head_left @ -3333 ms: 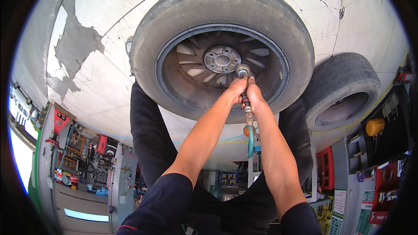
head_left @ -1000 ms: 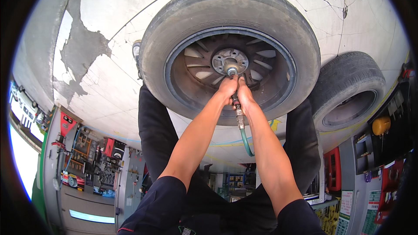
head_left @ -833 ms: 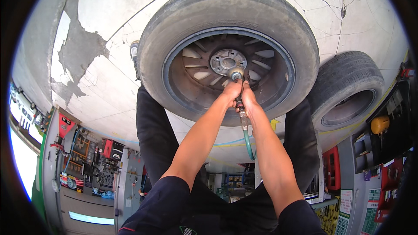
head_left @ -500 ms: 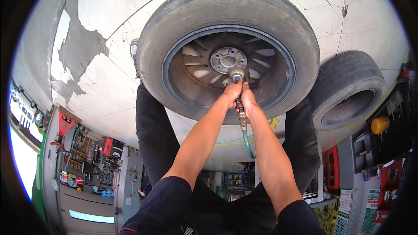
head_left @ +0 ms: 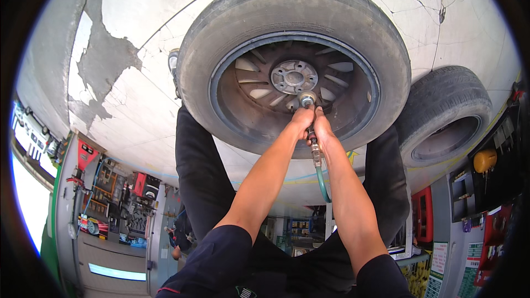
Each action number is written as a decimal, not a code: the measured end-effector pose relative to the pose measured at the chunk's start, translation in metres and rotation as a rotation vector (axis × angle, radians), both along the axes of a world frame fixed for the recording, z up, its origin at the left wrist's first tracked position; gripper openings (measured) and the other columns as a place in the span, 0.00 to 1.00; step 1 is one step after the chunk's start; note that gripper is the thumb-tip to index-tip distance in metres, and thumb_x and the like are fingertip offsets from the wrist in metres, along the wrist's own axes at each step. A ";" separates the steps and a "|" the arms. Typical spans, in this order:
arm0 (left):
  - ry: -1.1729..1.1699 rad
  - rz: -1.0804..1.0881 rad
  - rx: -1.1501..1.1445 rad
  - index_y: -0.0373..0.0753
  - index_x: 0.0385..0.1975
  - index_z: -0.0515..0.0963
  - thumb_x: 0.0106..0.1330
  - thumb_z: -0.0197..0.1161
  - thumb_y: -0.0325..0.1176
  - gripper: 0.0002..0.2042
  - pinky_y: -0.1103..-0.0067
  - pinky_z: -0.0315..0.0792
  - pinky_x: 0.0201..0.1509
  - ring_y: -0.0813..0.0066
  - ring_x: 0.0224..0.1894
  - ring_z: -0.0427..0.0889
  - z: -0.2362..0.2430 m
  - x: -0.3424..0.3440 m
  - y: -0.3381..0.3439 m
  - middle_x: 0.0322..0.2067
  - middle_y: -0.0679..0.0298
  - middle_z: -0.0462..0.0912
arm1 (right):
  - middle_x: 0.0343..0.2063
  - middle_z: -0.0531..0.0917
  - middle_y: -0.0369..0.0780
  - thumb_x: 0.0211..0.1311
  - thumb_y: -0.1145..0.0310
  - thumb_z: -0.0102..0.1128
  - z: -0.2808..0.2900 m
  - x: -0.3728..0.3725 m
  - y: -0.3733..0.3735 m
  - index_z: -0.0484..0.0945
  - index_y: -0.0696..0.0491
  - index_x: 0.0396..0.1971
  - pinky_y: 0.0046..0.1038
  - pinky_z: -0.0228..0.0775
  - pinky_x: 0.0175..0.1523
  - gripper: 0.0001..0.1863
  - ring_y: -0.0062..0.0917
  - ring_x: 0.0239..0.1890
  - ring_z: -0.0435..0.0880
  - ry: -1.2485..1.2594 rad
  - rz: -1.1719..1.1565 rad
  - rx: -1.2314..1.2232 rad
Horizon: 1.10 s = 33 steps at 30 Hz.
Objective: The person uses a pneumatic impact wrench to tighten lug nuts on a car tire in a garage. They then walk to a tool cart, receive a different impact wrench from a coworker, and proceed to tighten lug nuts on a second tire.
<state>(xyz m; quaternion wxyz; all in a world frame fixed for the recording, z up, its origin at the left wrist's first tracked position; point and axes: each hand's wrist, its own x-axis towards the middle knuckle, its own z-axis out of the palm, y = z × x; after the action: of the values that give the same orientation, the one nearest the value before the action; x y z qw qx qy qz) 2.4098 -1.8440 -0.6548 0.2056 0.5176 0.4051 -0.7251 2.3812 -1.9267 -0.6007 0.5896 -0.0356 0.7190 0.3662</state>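
A large wheel with a worn tyre (head_left: pixel 205 49) stands between my knees, the hollow inner side of its rim (head_left: pixel 226 102) facing me. Both hands grip a slim air grinder (head_left: pixel 307 98) whose round angled head sits near the lower edge of the hub plate (head_left: pixel 294 76). Whether the head touches the metal, I cannot tell. My left hand (head_left: pixel 302 120) is wrapped round the tool's body from the left, and my right hand (head_left: pixel 322 126) closes on it from the right. A green air hose (head_left: pixel 322 184) hangs from the metal coupling below my hands.
A second wheel (head_left: pixel 450 96) lies to the right on the cracked pale floor (head_left: pixel 146 132). Tool shelves (head_left: pixel 107 196) line the left, and a black tool panel with a yellow round object (head_left: pixel 485 161) hangs at the right. A red cabinet (head_left: pixel 423 215) is behind my right leg.
The whole view has shifted slightly, so the wheel appears a little further right. The grinder's head sits slightly to the right along the hub's lower edge; both hands keep their hold.
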 end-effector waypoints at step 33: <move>0.028 0.217 -0.055 0.35 0.33 0.73 0.68 0.53 0.47 0.17 0.73 0.68 0.11 0.73 0.18 0.76 0.034 0.025 -0.036 0.23 0.61 0.77 | 0.12 0.71 0.36 0.65 0.34 0.28 0.030 0.017 -0.031 0.71 0.54 0.31 0.24 0.61 0.11 0.36 0.21 0.09 0.69 -0.036 0.123 -0.085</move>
<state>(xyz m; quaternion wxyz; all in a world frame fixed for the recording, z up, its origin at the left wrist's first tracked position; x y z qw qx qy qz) 2.4345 -1.8799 -0.6206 0.2913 0.4548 0.4416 -0.7164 2.3986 -1.9581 -0.5704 0.5767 -0.1114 0.7197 0.3702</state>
